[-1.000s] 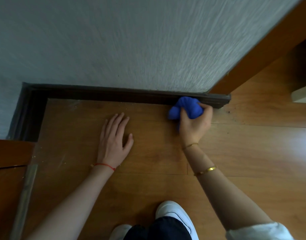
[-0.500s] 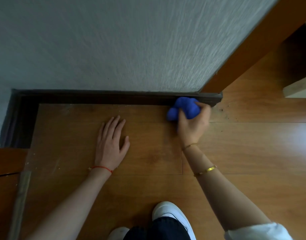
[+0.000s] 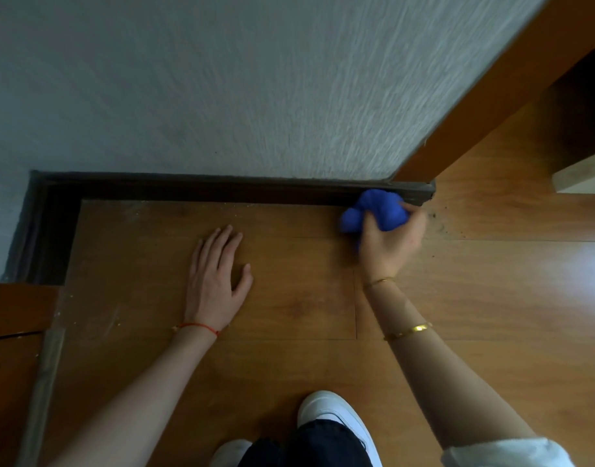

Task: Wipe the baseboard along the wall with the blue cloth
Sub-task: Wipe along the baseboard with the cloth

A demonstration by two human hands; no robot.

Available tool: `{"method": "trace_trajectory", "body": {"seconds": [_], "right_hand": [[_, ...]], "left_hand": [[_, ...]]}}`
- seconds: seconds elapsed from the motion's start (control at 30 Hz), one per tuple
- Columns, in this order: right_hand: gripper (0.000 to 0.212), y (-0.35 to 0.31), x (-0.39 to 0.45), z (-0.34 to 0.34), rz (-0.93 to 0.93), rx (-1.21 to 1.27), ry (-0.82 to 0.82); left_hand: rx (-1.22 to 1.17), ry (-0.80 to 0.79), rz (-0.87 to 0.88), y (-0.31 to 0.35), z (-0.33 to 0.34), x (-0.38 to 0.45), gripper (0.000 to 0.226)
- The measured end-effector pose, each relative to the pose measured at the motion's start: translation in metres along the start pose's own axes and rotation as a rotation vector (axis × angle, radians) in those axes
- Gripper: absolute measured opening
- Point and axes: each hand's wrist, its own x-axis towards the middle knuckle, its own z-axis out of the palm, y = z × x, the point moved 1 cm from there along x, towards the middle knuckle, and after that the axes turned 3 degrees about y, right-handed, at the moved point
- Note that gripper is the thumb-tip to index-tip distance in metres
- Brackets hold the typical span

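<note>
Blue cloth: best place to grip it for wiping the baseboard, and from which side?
Grip the bunched rear half of the blue cloth, coming from the floor side as the right hand does. It is a soft wad, so fingers curled round the back leave the front lobe free against the baseboard. The left hand rests flat on the floor.

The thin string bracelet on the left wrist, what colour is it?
Red. The thin string bracelet shows on the left wrist in the head view, just behind the left hand lying flat on the wooden floor.
</note>
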Motion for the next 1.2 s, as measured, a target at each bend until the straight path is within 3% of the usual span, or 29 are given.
{"method": "trace_trajectory", "body": {"seconds": [0.07,0.13,0.33,0.5,0.57,0.73,0.87,1.07,1.2], "right_hand": [[0.04,0.007,0.018,-0.016,0.079,0.007,0.119],[0.04,0.007,0.02,-0.019,0.079,0.003,0.131],[0.037,-0.005,-0.013,0.012,-0.138,-0.024,-0.189],[0.04,0.005,0.023,-0.022,0.087,0.011,0.113],[0.041,0.007,0.028,-0.025,0.124,0.004,0.159],[0.039,-0.004,-0.011,0.01,-0.044,0.007,-0.052],[0.038,-0.007,-0.015,0.014,-0.07,-0.002,-0.144],[0.039,-0.001,0.014,-0.016,0.082,0.048,0.091],[0.038,-0.012,-0.019,0.015,0.02,0.058,-0.05]], "left_hand": [[0.002,-0.007,-0.006,-0.003,-0.001,-0.002,0.059],[-0.002,-0.01,-0.011,-0.004,-0.001,-0.004,0.059],[0.002,-0.009,-0.013,-0.003,0.0,-0.003,0.059],[0.006,-0.017,-0.012,-0.004,0.0,-0.003,0.06],[0.01,-0.023,-0.011,-0.003,0.0,-0.002,0.06],[0.02,-0.021,-0.009,-0.002,-0.002,-0.002,0.06],[0.009,-0.009,-0.01,-0.002,-0.002,-0.003,0.06],[-0.004,0.0,-0.037,-0.004,-0.008,-0.004,0.062],[0.019,0.016,-0.062,-0.016,-0.015,-0.009,0.062]]}}
